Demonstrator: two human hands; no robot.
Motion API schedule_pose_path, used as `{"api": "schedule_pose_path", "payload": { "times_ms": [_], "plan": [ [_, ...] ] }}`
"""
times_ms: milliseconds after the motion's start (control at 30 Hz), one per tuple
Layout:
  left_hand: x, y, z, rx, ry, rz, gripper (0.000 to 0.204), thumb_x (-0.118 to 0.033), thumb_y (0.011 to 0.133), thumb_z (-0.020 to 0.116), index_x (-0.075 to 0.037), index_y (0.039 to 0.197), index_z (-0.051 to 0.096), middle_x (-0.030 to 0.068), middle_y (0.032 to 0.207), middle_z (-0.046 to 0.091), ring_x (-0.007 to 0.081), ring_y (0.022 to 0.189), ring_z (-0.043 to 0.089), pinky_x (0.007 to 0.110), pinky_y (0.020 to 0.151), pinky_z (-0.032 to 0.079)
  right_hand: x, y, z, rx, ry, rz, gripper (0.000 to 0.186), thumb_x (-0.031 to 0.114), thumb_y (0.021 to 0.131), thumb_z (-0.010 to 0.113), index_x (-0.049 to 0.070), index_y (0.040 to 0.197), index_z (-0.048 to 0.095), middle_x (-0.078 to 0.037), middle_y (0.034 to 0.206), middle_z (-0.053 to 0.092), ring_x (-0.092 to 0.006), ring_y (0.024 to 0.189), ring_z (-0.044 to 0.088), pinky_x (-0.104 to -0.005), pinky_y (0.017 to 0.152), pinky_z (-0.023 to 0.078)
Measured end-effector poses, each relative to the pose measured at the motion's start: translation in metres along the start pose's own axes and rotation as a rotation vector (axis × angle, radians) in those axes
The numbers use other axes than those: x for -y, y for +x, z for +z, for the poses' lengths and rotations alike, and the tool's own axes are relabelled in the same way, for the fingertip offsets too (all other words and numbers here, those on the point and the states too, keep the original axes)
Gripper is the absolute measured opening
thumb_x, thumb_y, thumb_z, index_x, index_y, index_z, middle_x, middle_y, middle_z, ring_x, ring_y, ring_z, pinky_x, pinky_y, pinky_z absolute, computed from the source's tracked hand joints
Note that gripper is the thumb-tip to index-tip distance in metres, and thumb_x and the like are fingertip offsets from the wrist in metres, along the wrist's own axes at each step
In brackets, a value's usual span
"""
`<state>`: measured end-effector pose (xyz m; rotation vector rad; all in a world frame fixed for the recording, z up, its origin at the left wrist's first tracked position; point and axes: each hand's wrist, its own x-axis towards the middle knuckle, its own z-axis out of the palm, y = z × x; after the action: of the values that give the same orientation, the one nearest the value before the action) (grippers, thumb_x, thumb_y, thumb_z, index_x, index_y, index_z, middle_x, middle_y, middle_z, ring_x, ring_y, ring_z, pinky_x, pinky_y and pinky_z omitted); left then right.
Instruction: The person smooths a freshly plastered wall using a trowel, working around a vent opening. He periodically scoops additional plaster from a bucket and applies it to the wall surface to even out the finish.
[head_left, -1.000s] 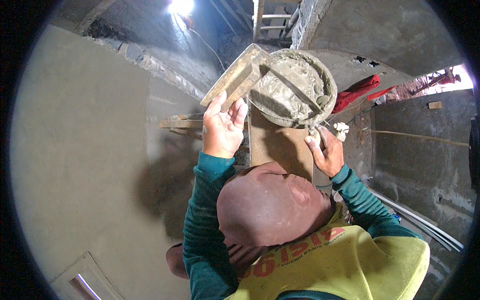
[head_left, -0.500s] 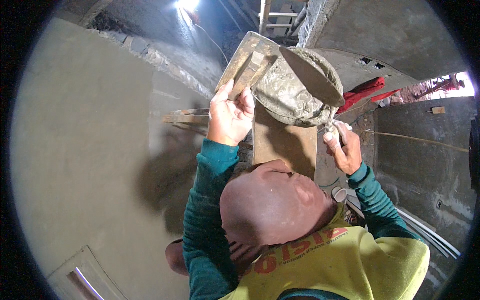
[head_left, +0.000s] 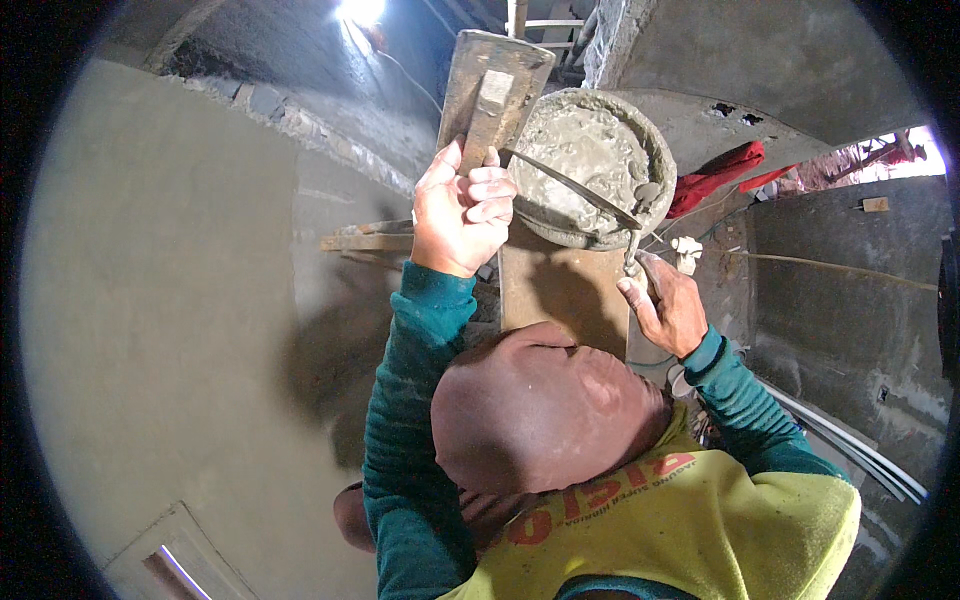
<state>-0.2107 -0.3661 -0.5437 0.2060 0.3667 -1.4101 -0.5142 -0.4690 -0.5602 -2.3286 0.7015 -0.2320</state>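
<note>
My left hand [head_left: 463,210] is closed round the handle of a flat wooden plastering float [head_left: 512,75], which is raised with its handle side in view. My right hand [head_left: 665,305] grips the handle end of a trowel [head_left: 570,180]. The trowel's blade shows nearly edge-on, a thin dark strip crossing over a round bucket [head_left: 660,125] of wet grey mortar [head_left: 575,125]. Its tip lies close to the float's lower right edge. Whether the blade touches the mortar I cannot tell. Both my forearms are in green sleeves.
The bucket stands at the far end of a brown board [head_left: 570,290]. Red cloth [head_left: 715,180] lies right of the bucket. A smooth grey plastered wall [head_left: 180,300] fills the left. White pipes [head_left: 850,450] lie at the right, and a bright lamp [head_left: 362,10] shines at the top.
The trowel has turned from showing its broad face to nearly edge-on, uncovering the mortar. The float has risen slightly and tilted more upright. My right hand has shifted slightly left and nearer.
</note>
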Motion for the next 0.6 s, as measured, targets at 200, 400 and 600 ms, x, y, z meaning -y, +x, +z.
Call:
{"api": "schedule_pose_path", "payload": {
  "times_ms": [200, 400, 600],
  "plan": [
    [-0.002, -0.005, -0.005, 0.114, 0.040, 0.038, 0.036, -0.033, 0.109, 0.046, 0.001, 0.110, 0.055, 0.0014, 0.079, 0.046, 0.0089, 0.061, 0.044, 0.022, 0.043, 0.033, -0.001, -0.004, -0.014, -0.024, -0.040, -0.049, 0.049, 0.032, 0.098, 0.067, -0.010, 0.123, 0.062, -0.031, 0.107, 0.069, -0.0464, 0.099, 0.070, -0.0468, 0.087, 0.056],
    [0.001, -0.002, -0.004, 0.133, 0.033, 0.016, 0.044, -0.042, 0.108, 0.046, 0.000, 0.105, 0.059, -0.0030, 0.069, 0.045, 0.0076, 0.053, 0.041, 0.023, 0.041, 0.033, 0.015, 0.012, -0.010, -0.190, -0.013, -0.100, 0.044, 0.026, 0.097, 0.068, -0.010, 0.123, 0.062, -0.030, 0.106, 0.068, -0.0468, 0.095, 0.069, -0.0467, 0.083, 0.055],
    [-0.003, -0.006, -0.006, 0.170, 0.068, 0.030, 0.045, -0.042, 0.110, 0.043, 0.000, 0.108, 0.059, -0.0038, 0.069, 0.044, 0.0065, 0.051, 0.039, 0.022, 0.040, 0.034, 0.013, 0.006, -0.006, 0.049, -0.026, 0.048, 0.044, 0.029, 0.098, 0.067, -0.008, 0.122, 0.062, -0.031, 0.106, 0.068, -0.0494, 0.097, 0.067, -0.0490, 0.085, 0.054]
  ]
}}
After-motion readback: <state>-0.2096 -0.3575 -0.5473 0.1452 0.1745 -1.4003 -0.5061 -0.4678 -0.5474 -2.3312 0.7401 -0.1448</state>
